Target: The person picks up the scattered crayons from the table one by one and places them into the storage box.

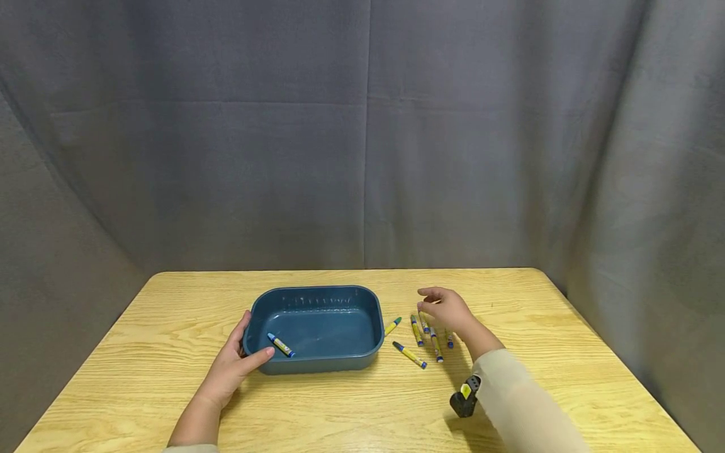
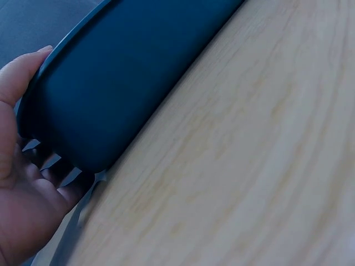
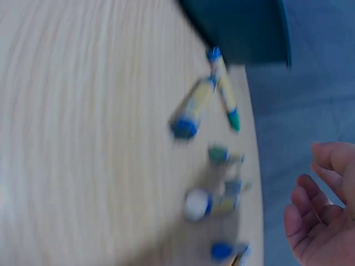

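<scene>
My left hand (image 1: 226, 368) grips the left end of a dark blue plastic basin (image 1: 345, 363), thumb over the rim and fingers around its outer wall. Inside the basin, near that thumb, lies one crayon (image 1: 281, 345) with a light blue tip. My right hand (image 1: 450, 311) hovers over several loose crayons right of the basin, its fingers loosely bent around nothing. In the right wrist view this hand (image 3: 327, 208) is likewise bare. Beneath it are a green-tipped crayon (image 1: 416, 331) and a white-ended crayon (image 3: 222, 204); another crayon (image 1: 450, 340) is partly hidden by the wrist.
A dark-tipped crayon (image 1: 409, 355) lies nearer the front, and a green-tipped crayon (image 1: 393, 326) lies close against the basin's right side. All stand on a light wooden table (image 1: 317, 415). Grey curtains (image 1: 362, 157) hang behind and at both sides.
</scene>
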### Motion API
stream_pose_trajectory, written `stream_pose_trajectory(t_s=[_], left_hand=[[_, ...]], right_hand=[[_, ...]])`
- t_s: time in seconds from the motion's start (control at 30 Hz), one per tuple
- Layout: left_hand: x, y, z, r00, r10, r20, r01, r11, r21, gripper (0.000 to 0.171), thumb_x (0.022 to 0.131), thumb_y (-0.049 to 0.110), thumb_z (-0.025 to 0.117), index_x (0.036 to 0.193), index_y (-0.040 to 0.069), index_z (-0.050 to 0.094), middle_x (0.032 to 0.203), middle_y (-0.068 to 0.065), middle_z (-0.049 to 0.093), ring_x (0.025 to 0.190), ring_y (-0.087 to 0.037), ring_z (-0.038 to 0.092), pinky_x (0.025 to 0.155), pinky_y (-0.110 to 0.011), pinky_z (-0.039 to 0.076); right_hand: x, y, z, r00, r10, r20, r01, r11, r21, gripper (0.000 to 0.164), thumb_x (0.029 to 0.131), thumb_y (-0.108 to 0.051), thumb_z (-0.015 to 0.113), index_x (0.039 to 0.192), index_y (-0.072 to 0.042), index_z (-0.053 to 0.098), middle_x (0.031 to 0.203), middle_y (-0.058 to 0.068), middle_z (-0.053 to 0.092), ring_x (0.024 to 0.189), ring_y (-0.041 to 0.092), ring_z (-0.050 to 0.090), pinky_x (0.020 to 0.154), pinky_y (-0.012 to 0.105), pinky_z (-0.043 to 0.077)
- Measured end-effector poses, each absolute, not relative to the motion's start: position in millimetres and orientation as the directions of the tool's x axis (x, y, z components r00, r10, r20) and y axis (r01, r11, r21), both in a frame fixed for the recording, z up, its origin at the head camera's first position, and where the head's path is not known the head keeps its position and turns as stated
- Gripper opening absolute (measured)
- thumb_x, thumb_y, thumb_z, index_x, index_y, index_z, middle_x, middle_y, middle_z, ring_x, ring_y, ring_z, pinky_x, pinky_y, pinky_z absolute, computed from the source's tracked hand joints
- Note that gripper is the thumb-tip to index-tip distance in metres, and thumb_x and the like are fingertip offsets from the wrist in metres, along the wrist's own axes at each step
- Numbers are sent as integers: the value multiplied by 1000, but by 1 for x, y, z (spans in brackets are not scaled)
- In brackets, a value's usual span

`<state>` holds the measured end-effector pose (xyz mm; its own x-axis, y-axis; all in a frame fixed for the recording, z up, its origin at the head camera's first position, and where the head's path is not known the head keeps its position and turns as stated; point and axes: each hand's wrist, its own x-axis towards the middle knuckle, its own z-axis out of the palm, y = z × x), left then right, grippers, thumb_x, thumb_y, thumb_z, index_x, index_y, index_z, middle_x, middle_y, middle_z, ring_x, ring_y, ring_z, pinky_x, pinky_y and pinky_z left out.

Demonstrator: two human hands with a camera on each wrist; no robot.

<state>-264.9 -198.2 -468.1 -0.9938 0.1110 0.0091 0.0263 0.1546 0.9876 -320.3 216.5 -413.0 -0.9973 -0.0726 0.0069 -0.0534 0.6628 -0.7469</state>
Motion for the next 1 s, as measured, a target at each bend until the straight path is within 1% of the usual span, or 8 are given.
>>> stream_pose_trajectory(t_s=[0.23,0.4,0.57,0.7,0.8,0.9,0.93,1.0], left_hand=[[-265,-197,-468,-994,110,16,32,151,988,98,88,14,70,159,13,2,165,-16,9,151,-37,18,90,0,32],[-265,-197,-468,-993,115,18,35,142,989,98,88,14,70,159,12,2,165,-16,7,151,-37,16,90,0,33],[-265,-198,-468,-993,118,6,23,138,990,98,88,14,69,159,14,1,166,-15,4,151,-37,14,88,1,33],[-265,-198,-468,-993,117,4,21,143,989,98,88,14,69,159,14,1,166,-15,4,152,-36,13,90,0,32],[-265,-198,-468,-994,113,1,19,154,988,98,88,14,69,159,14,1,166,-14,4,152,-36,13,107,-15,33],[-265,-198,-468,-994,107,-3,14,161,987,99,88,15,70,159,15,1,166,-12,4,152,-35,12,119,-37,22],[-265,-198,-468,-994,107,-6,12,162,987,99,88,16,70,159,15,1,166,-11,4,152,-35,12,119,-40,19],[-265,-198,-468,-994,106,-9,8,157,988,99,88,16,70,159,15,1,166,-10,3,152,-35,11,120,-39,19]], right_hand=[[-316,251,-428,-1000,11,-14,18,703,-711,44,97,-17,58,136,2,54,127,26,56,108,35,57,80,39,49],[-313,267,-436,-999,26,-29,39,723,-690,45,96,-17,58,136,3,53,130,30,54,114,41,55,83,43,50],[-312,277,-443,-999,24,-41,46,719,-693,47,93,-12,58,137,4,51,129,31,53,111,40,56,80,39,50],[-311,281,-447,-998,28,-60,62,711,-700,50,89,-8,59,136,5,51,125,29,54,105,36,56,77,35,48],[-311,282,-449,-997,29,-67,68,707,-704,52,86,-7,61,136,5,52,123,28,55,103,33,55,76,34,47],[-312,281,-451,-998,30,-60,63,709,-702,54,83,-6,62,135,6,52,122,28,56,102,34,55,76,35,48],[-312,281,-452,-998,33,-58,64,714,-698,54,83,-6,63,134,6,53,122,28,57,102,34,56,75,35,48],[-313,280,-453,-998,34,-50,59,729,-682,53,82,-5,63,133,7,53,120,28,58,100,33,57,75,35,49]])
